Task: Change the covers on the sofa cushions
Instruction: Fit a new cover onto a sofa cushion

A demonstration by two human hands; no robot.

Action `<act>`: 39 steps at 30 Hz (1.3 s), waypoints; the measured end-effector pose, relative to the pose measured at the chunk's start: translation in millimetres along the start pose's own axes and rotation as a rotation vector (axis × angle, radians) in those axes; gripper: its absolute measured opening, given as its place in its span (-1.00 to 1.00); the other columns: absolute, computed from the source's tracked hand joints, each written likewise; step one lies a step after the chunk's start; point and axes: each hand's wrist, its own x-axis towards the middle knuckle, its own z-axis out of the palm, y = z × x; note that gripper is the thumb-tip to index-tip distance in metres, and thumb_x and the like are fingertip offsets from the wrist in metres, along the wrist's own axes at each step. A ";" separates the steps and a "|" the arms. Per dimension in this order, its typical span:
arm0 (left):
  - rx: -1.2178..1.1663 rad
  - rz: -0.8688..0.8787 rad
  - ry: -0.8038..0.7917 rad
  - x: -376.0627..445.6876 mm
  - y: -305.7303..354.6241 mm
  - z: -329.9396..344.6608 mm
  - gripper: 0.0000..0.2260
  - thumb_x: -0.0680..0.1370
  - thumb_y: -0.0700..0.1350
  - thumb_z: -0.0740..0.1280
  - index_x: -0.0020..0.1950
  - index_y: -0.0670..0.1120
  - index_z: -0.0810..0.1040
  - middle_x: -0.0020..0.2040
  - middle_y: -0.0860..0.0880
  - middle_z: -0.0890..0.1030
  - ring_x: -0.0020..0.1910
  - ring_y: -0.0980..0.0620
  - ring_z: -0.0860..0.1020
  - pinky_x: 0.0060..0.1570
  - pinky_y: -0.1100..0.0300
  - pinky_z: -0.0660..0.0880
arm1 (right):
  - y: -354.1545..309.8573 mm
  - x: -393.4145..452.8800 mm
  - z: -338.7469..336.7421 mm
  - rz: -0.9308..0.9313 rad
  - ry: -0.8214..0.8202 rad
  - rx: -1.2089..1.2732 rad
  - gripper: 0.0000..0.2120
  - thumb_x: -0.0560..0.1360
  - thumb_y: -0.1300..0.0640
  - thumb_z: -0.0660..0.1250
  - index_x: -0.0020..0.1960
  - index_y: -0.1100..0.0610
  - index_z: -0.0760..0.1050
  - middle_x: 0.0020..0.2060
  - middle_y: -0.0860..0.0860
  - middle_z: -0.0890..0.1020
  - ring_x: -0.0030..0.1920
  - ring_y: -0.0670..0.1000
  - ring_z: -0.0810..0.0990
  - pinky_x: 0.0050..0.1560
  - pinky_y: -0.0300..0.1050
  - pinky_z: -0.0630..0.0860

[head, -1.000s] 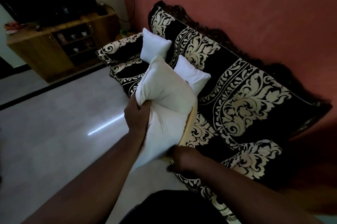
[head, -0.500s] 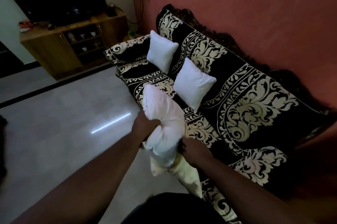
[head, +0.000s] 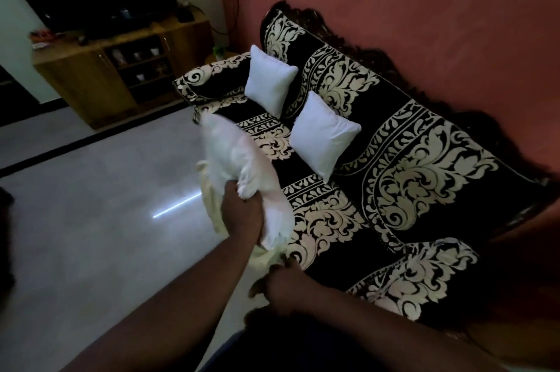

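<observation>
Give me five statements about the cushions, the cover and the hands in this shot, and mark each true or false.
1. Two white cushions rest on the sofa. True: the far cushion and the near cushion.
2. The left hand grips the white cushion insert. True.
3. The right hand rests flat on the sofa seat. False: it holds the cream cover at its lower end.
4. The held insert lies on the floor. False: it is held up in front of the sofa.
5. The sofa fabric is plain red. False: it is black with a cream floral pattern.
</observation>
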 end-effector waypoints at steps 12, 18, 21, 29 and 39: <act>-0.360 -0.261 -0.003 61.8 37.4 -15.9 -0.68 0.28 -0.05 0.37 0.00 -0.09 0.62 -0.10 -0.08 0.70 -0.04 -0.14 0.67 0.05 -0.09 0.62 | 83.7 3.3 -37.6 0.217 0.400 -0.194 -0.53 0.25 -0.08 0.58 0.14 -0.06 0.64 0.19 0.03 0.60 0.18 0.10 0.58 0.11 0.13 0.57; -0.451 -0.363 0.008 64.5 48.2 -21.8 -0.78 0.40 -0.17 0.38 0.04 -0.07 0.63 -0.10 -0.02 0.70 -0.03 -0.08 0.68 0.04 0.06 0.63 | 95.6 -7.9 -21.4 0.299 0.337 -0.304 -0.18 0.19 -0.08 0.62 0.37 0.00 0.38 0.35 0.04 0.52 0.33 0.08 0.51 0.22 0.31 0.50; -0.465 -0.365 -0.017 62.4 52.1 -18.6 -0.75 0.39 -0.18 0.34 0.04 -0.05 0.62 -0.08 -0.06 0.70 -0.02 -0.11 0.68 0.06 0.00 0.63 | 98.5 -5.6 -18.3 0.299 0.224 -0.389 -0.12 0.21 -0.14 0.61 0.42 -0.06 0.27 0.40 0.04 0.48 0.29 0.14 0.51 0.23 0.44 0.43; -0.195 -0.064 0.105 42.2 58.2 -17.1 -0.93 0.43 -0.24 0.34 -0.11 -0.16 0.51 -0.29 0.03 0.53 -0.24 0.00 0.51 -0.21 0.17 0.35 | 56.6 11.8 -17.0 0.167 0.243 -0.294 -0.55 0.55 -0.13 0.32 0.40 -0.04 0.44 0.43 0.03 0.41 0.50 0.14 0.22 0.45 0.28 0.11; 0.361 0.615 0.035 34.5 3.4 -31.0 -0.72 0.44 -0.04 0.26 0.06 -0.18 0.53 -0.14 -0.21 0.64 -0.20 -0.20 0.61 -0.28 0.05 0.44 | 24.8 7.9 -49.5 -0.053 0.390 -0.093 -0.68 0.50 -0.16 0.33 0.23 -0.15 0.50 0.10 -0.09 0.65 0.18 0.05 0.56 0.18 0.08 0.37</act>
